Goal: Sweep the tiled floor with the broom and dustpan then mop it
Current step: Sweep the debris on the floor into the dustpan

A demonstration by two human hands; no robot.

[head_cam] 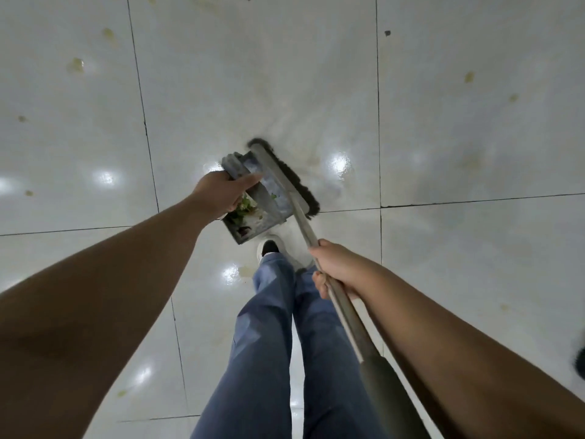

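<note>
both bare arms stretched forward and down. left hand (223, 191) curled round the dustpan (253, 198), thumb laid along its top edge (fingers tucked underneath, mostly hidden). right hand (337, 267) wrapped round the broom handle (345, 308), knuckles up, nearer the body than the left.

There is only one view, from a camera worn on the person's head. It looks steeply down and a little forward onto the tiled floor (316, 74), from standing height. The lens is wide, so the tile lines bend near the edges. The dustpan (256, 198) lies close to the middle of the picture. Below the dustpan, nearer to the camera, are the person's legs (285, 343). Both forearms enter from the lower corners and reach toward the dustpan. Above it the floor continues away from the person.
</note>
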